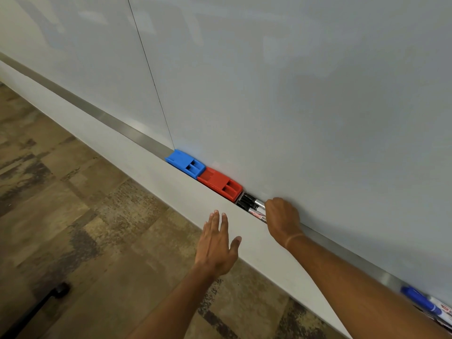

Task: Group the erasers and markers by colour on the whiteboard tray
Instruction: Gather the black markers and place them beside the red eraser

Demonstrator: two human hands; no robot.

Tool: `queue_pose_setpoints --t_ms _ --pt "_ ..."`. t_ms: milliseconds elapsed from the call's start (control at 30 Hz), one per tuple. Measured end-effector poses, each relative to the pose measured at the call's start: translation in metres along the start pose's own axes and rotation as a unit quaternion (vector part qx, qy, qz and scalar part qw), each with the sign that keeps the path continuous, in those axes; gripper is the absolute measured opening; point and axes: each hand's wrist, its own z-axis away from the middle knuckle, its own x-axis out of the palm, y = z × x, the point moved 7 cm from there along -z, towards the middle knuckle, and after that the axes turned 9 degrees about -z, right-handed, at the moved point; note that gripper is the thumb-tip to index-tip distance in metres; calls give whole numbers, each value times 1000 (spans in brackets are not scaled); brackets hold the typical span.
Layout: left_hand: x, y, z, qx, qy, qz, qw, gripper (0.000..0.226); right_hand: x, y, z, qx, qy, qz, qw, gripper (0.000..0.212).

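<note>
A blue eraser (186, 163) and a red eraser (220, 183) lie end to end in the metal whiteboard tray (117, 126). Just right of the red eraser lie black-capped markers (252, 204), side by side. My right hand (282, 220) rests on the markers' right ends with fingers curled around them; the barrels are partly hidden under it. My left hand (217, 243) hovers flat and open in front of the tray's ledge, touching nothing. A blue-capped marker (420, 300) lies blurred in the tray at the far right.
The whiteboard (269, 81) fills the upper view, with a white ledge (146, 167) below the tray. Brown patterned carpet (73, 216) covers the floor. A black chair caster (61, 291) sits at the lower left.
</note>
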Motion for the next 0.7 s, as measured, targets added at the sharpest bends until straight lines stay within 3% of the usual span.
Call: queue_pose_setpoints --t_ms 233,567,700 --pt "-3 -2 2 5 4 8 1000 78 4 -3 5 -2 2 33 999 28" --pt "-15 4 0 56 23 -17 998 76 5 -2 15 -24 79 0 997 23" --pt "-27 20 0 106 47 -26 993 81 5 3 40 -36 126 -1 991 51"
